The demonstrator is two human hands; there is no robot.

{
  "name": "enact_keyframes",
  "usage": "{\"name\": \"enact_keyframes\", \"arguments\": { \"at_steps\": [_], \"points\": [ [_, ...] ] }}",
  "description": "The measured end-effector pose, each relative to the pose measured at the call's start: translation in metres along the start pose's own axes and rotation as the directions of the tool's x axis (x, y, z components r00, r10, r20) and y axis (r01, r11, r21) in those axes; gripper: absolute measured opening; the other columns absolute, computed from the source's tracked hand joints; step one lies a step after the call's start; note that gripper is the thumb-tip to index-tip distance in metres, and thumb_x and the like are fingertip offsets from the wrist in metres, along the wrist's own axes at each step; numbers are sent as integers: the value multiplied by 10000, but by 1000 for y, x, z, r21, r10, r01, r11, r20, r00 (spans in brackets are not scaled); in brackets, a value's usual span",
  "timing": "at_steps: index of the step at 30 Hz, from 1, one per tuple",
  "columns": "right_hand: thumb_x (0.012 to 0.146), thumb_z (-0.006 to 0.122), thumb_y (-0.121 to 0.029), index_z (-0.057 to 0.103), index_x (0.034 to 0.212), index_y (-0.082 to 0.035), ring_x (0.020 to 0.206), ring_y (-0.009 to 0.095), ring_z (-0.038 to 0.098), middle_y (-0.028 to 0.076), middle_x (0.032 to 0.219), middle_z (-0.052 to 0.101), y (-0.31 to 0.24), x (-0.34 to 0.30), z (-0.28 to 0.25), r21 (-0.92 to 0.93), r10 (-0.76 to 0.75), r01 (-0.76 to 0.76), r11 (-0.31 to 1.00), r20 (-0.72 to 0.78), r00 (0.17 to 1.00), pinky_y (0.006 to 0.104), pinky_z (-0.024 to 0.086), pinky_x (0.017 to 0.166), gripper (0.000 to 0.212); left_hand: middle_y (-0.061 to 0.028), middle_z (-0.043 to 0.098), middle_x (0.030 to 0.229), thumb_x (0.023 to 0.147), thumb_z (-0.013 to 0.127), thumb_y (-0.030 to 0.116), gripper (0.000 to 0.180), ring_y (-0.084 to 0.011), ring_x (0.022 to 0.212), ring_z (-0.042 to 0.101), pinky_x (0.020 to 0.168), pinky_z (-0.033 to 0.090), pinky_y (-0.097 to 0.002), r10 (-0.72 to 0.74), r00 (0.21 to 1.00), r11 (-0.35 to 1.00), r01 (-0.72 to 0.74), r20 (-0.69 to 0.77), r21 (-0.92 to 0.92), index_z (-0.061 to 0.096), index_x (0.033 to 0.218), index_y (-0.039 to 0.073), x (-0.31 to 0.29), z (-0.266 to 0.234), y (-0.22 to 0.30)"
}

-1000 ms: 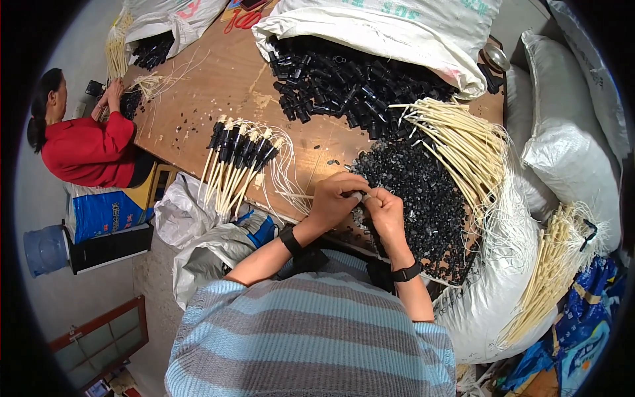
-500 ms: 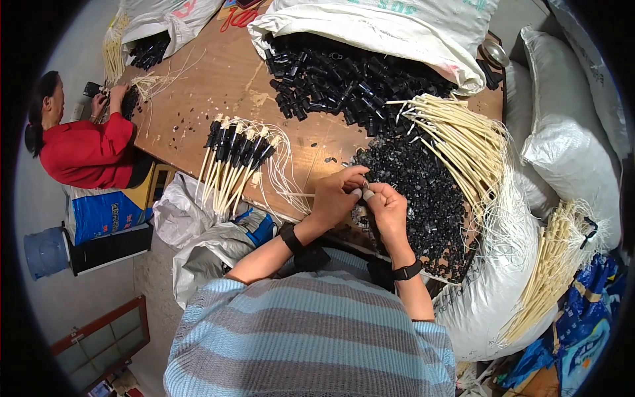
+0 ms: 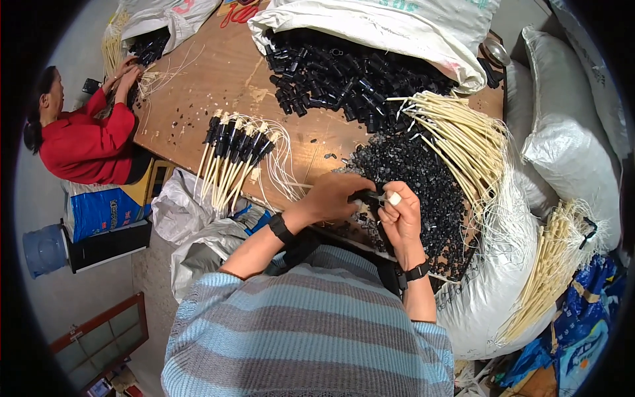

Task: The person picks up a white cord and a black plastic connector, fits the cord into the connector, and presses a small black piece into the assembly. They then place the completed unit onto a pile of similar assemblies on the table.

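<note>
Nearest: both hands over the worktop's near edge (image 3: 284, 210). Fingertips, pinched close together half a second ago, now apart. Left hand (image 3: 329, 198) curled round a short black plastic piece (image 3: 365, 195), exact shape hidden by fingers; thin cream rod (image 3: 301, 186) shows just left of that hand, link to the piece unclear. Right hand (image 3: 403, 217) closed, pinching a small cream block-shaped end (image 3: 395, 198), not visible earlier. Reads as fine fingertip work giving way to handling larger parts; whether black piece and cream end are joined, cannot tell.

Just beyond: heap of small glossy black pieces (image 3: 423, 192), bundle of cream rods with white strands (image 3: 463, 142) beside it. Left: row of cream rods with black sleeves (image 3: 235, 142), unchanged. Farther: heap of black tubular parts (image 3: 331, 79) at a white woven sack's mouth (image 3: 390, 30).

Far left: red-sleeved co-worker's hands (image 3: 129, 74) have shifted farther along the worktop.
</note>
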State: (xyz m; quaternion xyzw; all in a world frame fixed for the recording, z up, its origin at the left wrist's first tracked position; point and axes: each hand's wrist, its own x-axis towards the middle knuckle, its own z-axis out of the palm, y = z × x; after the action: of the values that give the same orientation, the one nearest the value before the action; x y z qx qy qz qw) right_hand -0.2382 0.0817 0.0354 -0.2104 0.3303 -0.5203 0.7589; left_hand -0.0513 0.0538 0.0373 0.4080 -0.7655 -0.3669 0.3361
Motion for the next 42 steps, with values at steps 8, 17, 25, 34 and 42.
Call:
{"name": "enact_keyframes", "arguments": {
  "at_steps": [8,17,25,34,42],
  "points": [
    [805,630,-54,706,1064,-78,570,202,630,127,810,700,-8,-7,8,-873,-285,465,-149,488,825,283,489,546,271,-117,673,899,694,629,59,321,-319,814,650,725,517,-385,-149,985,979,135,85,155,656,1014,48,-10,-3,-10],
    [806,713,-24,651,924,-12,542,14,338,-89,576,399,10,8,27,-930,-110,40,367,-1,994,193,271,485,134,-25,585,766,673,694,145,258,-217,721,629,586,469,-332,60,995,799,-98,84,594,624,921,136,-23,-16,2],
    [836,673,-34,690,1026,-27,759,125,652,81,934,702,0,12,36,-931,-428,333,148,244,871,248,514,628,191,-44,601,827,629,664,61,156,-246,875,557,857,374,-422,267,798,630,280,-540,725,625,775,99,-51,-121,-37],
    [786,710,-98,674,1012,-6,748,226,637,120,898,672,-18,17,11,-953,-326,303,-9,289,900,303,490,667,246,-169,650,1064,657,614,-4,385,-350,1050,584,924,468,-431,136,911,878,70,-388,473,635,1042,1,4,-80,-36],
    [760,722,-145,705,885,-74,683,315,631,130,781,664,-102,19,-73,-903,-696,-256,-346,64,716,388,474,617,145,-118,592,1173,730,643,13,371,-355,1023,580,872,484,-419,-93,967,775,221,-239,592,606,1098,51,56,-61,-85]
  ]
}}
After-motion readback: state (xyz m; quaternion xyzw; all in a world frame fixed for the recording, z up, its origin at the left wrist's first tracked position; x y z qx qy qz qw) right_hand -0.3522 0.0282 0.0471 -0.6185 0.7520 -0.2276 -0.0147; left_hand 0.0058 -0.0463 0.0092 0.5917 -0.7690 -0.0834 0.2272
